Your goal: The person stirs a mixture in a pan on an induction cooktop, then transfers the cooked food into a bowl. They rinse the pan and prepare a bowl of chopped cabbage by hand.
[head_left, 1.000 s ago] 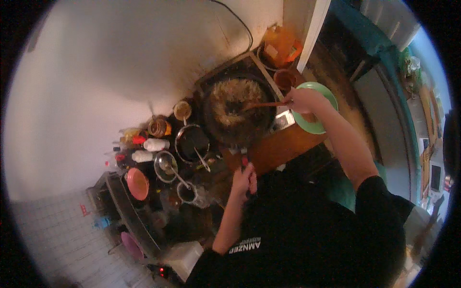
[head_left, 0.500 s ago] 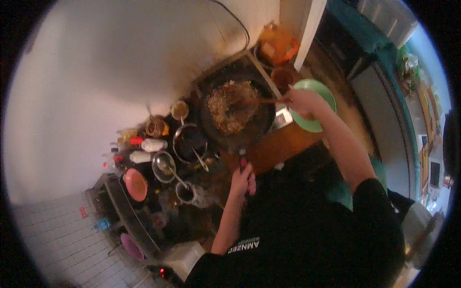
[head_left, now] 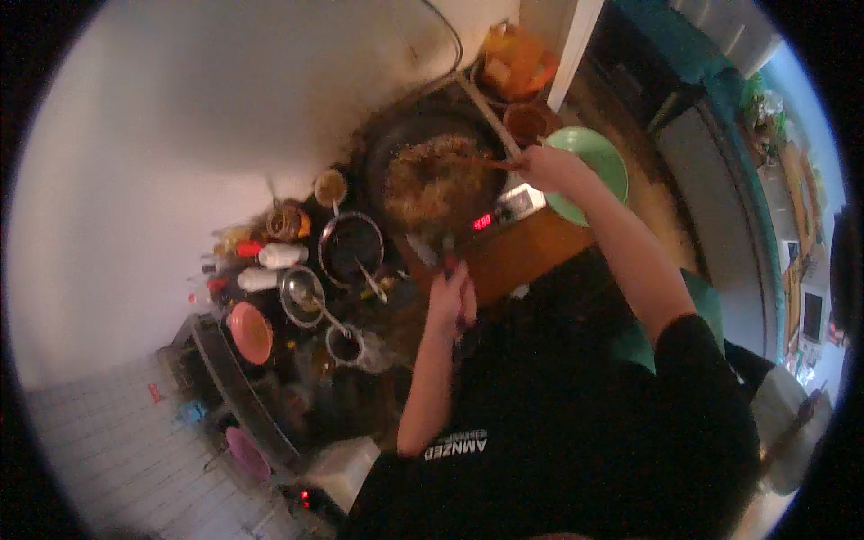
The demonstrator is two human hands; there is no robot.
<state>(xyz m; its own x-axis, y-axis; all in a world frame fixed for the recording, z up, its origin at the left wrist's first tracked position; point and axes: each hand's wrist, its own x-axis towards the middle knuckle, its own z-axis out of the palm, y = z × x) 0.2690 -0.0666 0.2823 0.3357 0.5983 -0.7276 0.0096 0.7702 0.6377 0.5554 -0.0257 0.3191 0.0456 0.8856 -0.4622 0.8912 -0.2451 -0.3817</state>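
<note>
A large dark wok (head_left: 409, 128) holds a heap of brown, crumbly food (head_left: 430, 184), blurred by motion. Closed round the wok's handle (head_left: 450, 258), my left hand (head_left: 452, 295) sits on the near side of the pan. My right hand (head_left: 553, 171) comes in from the right, its fingers wrapped about a brown wooden stirring tool (head_left: 490, 164). The tool's far end lies in the food, so I cannot tell its shape. Just beside my right wrist is a light green bowl (head_left: 605, 162).
Left of the wok stand a dark pot (head_left: 353, 247), a glass lid-like bowl (head_left: 301, 295), white bottles (head_left: 283, 256) and a jar (head_left: 286, 221). A cooker panel (head_left: 522, 202) with red digits borders the wok. An orange bag (head_left: 517, 61) lies behind; a pink basin (head_left: 250, 333) is far left.
The wok has tilted or shifted, and the food in it has moved and smeared. My left hand is slightly higher in view, my right slightly left and up. Red digits now show on the panel.
</note>
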